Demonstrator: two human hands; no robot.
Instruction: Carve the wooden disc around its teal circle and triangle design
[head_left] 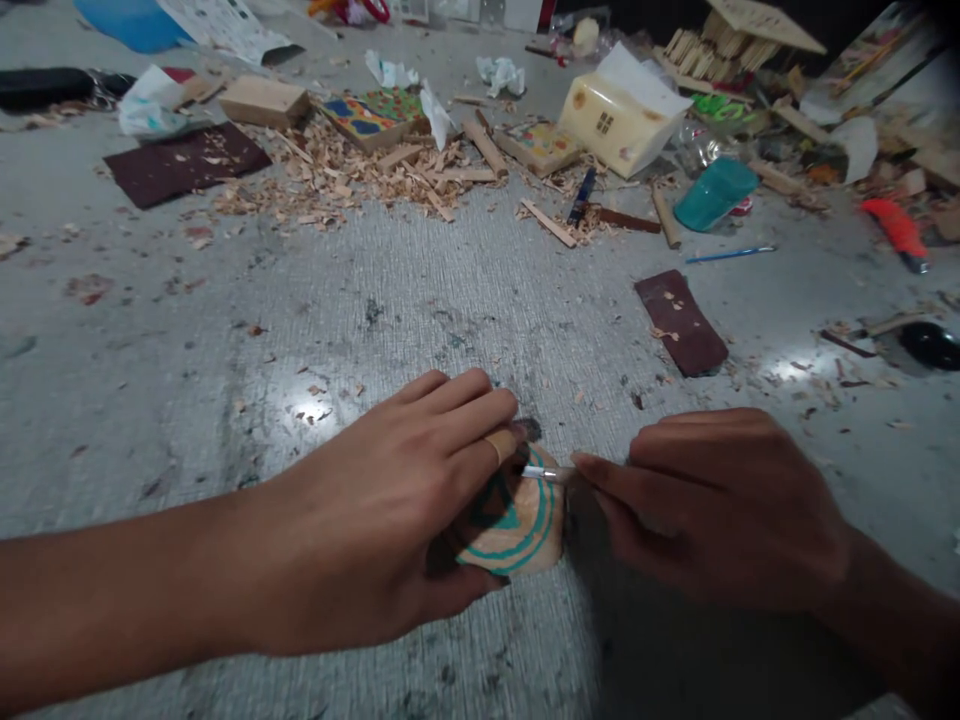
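Observation:
A small wooden plaque (551, 540) lies flat on the grey table, painted with teal rings and a teal triangle. My left hand (420, 480), with a ring on one finger, grips it from the left, thumb at the near edge and fingers over the far side, hiding much of it. Pinched in my right hand (720, 500) is a slim paintbrush (551, 474) with a silvery ferrule. It points left across the upper right of the plaque, close to my left fingertips. Its bristle tip is too dark to make out.
Wood shavings (352, 180) are heaped at the back around a wooden block (265, 101) and a yellow tissue pack (619, 115). Dark sandpaper (682, 325) lies ahead of my right hand. Beyond it are a blue brush (731, 255), a teal container (716, 193) and an orange-handled tool (896, 228).

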